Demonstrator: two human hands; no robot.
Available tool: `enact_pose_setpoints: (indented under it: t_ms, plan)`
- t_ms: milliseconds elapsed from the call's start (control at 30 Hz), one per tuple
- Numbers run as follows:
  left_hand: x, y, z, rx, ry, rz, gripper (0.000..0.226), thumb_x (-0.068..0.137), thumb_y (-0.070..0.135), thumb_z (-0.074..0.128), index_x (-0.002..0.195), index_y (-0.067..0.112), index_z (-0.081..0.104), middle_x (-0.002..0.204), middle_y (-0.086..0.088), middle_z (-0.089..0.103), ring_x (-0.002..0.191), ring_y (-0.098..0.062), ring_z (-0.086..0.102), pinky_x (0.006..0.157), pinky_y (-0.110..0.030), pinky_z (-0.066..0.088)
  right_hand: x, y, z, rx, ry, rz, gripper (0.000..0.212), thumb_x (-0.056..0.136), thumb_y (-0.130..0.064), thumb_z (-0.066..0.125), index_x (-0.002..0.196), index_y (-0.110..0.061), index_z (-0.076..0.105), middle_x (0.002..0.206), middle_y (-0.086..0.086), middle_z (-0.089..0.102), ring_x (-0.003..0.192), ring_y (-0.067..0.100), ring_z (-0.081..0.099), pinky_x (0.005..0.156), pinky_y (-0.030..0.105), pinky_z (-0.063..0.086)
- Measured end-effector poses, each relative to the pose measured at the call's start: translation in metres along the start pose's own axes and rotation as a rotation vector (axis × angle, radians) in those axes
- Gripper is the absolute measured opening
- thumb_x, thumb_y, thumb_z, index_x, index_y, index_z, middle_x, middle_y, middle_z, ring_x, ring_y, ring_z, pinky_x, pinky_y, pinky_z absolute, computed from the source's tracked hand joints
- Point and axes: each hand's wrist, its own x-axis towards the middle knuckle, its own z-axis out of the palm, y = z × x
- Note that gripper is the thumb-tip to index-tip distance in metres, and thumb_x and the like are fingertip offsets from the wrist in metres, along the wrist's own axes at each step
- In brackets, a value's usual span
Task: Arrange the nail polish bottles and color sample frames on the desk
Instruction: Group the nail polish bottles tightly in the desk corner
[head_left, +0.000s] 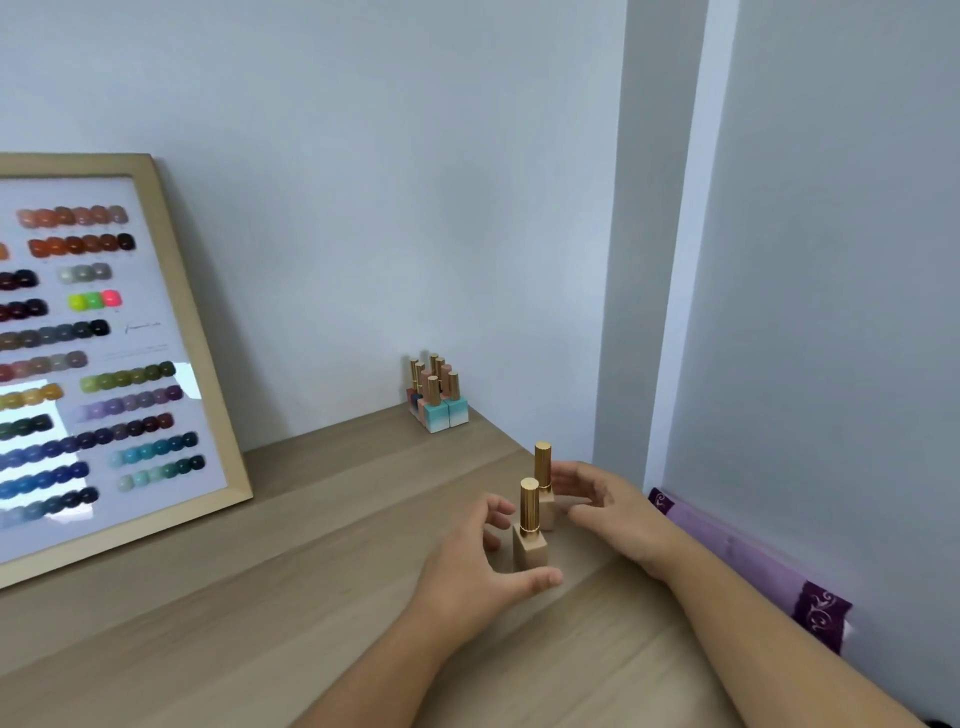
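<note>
Two bottles (531, 525) stand upright between left hand (480, 569) and right hand (608, 506).

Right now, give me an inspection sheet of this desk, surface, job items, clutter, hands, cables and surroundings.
Surface: wooden desk, light grain, bare in the foreground.
Job's things: two beige bottles with gold caps, near bottle and far bottle, both upright; bottle cluster at the back by the wall; color sample frame leaning against the wall.
Clutter: nothing seen.
Grips: left hand thumb and fingers around the near bottle; right hand fingers at the far bottle.
Cables: nothing seen.
Surroundings: pale wall; purple patterned fabric off the desk's right edge.
</note>
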Motion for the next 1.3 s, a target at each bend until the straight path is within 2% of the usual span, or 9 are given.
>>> enact_pose_setpoints:
  t_ms: [233, 333, 467, 600, 800, 900, 1067, 1200, 1300]
  plan:
    - [-0.003, 0.012, 0.011, 0.014, 0.106, -0.051, 0.045, 0.053, 0.056, 0.079, 0.087, 0.037, 0.055, 0.081, 0.011, 0.062, 0.074, -0.003, 0.056, 0.064, -0.019, 0.045, 0.001, 0.000, 0.009, -0.079, -0.014, -0.039, 0.040, 0.077, -0.009, 0.067, 0.113, -0.027, 0.061, 0.114, -0.006, 0.067, 0.109, 0.008, 0.061, 0.103, 0.036, 0.043]
    - [-0.003, 0.014, 0.011, 0.008, 0.100, -0.057, 0.033, 0.063, 0.045, 0.077, 0.088, 0.033, 0.059, 0.079, 0.007, 0.067, 0.075, -0.008, 0.061, 0.070, -0.029, 0.053, 0.001, 0.001, 0.010, -0.062, 0.005, -0.042, 0.033, 0.079, -0.008, 0.065, 0.106, -0.027, 0.063, 0.110, -0.006, 0.069, 0.106, 0.009, 0.062, 0.101, 0.036, 0.044]
    - [-0.005, 0.012, 0.005, 0.033, 0.093, -0.041, 0.022, 0.075, 0.028, 0.066, 0.097, 0.030, 0.060, 0.088, 0.009, 0.061, 0.079, -0.006, 0.057, 0.072, -0.022, 0.048, 0.002, 0.004, 0.009, -0.050, 0.045, -0.014, 0.029, 0.078, -0.010, 0.068, 0.098, -0.031, 0.063, 0.106, -0.006, 0.069, 0.102, 0.011, 0.064, 0.098, 0.033, 0.047]
    - [-0.005, 0.006, -0.004, 0.056, 0.082, -0.041, 0.024, 0.078, 0.020, 0.062, 0.101, 0.027, 0.060, 0.097, 0.007, 0.058, 0.088, -0.006, 0.055, 0.075, -0.016, 0.042, 0.003, 0.005, 0.009, -0.010, 0.060, 0.009, 0.029, 0.072, -0.013, 0.074, 0.091, -0.031, 0.062, 0.100, -0.005, 0.071, 0.094, 0.014, 0.068, 0.091, 0.030, 0.051]
    - [-0.002, -0.001, -0.008, -0.021, 0.123, -0.115, 0.025, 0.075, 0.026, 0.075, 0.095, 0.034, 0.061, 0.085, 0.010, 0.066, 0.079, -0.004, 0.061, 0.069, -0.015, 0.045, 0.005, 0.006, 0.010, -0.039, 0.063, -0.010, 0.028, 0.073, -0.017, 0.076, 0.095, -0.031, 0.067, 0.097, -0.007, 0.071, 0.091, 0.008, 0.067, 0.088, 0.025, 0.050]
    - [0.008, -0.006, -0.011, -0.062, 0.165, -0.134, 0.026, 0.074, 0.026, 0.076, 0.095, 0.034, 0.062, 0.089, 0.013, 0.068, 0.080, -0.001, 0.061, 0.067, -0.011, 0.043, 0.013, 0.008, 0.014, -0.064, 0.140, -0.017, 0.028, 0.073, -0.019, 0.076, 0.095, -0.032, 0.067, 0.093, -0.007, 0.072, 0.089, 0.008, 0.067, 0.087, 0.026, 0.050]
    - [0.046, -0.017, -0.019, -0.021, 0.299, -0.173, 0.037, 0.075, 0.027, 0.075, 0.111, 0.025, 0.064, 0.090, 0.011, 0.063, 0.080, -0.002, 0.054, 0.072, -0.021, 0.042, 0.048, 0.008, 0.033, -0.129, 0.267, -0.013, 0.033, 0.076, -0.021, 0.074, 0.108, -0.023, 0.064, 0.098, -0.005, 0.068, 0.092, 0.010, 0.063, 0.085, 0.024, 0.048]
    - [0.086, -0.031, -0.025, -0.027, 0.376, -0.197, 0.042, 0.077, 0.021, 0.074, 0.117, 0.018, 0.063, 0.105, 0.001, 0.069, 0.094, -0.014, 0.061, 0.083, -0.025, 0.046, 0.091, 0.006, 0.050, -0.111, 0.336, -0.007, 0.031, 0.078, -0.024, 0.072, 0.108, -0.023, 0.062, 0.095, -0.007, 0.065, 0.087, 0.008, 0.059, 0.073, 0.015, 0.040]
    - [0.115, -0.044, -0.029, 0.009, 0.401, -0.198, 0.042, 0.076, 0.021, 0.074, 0.117, 0.018, 0.063, 0.107, 0.000, 0.069, 0.093, -0.014, 0.061, 0.085, -0.028, 0.048, 0.124, 0.009, 0.060, -0.115, 0.335, 0.011, 0.032, 0.079, -0.024, 0.071, 0.109, -0.023, 0.061, 0.091, -0.007, 0.062, 0.080, 0.005, 0.056, 0.066, 0.010, 0.038]
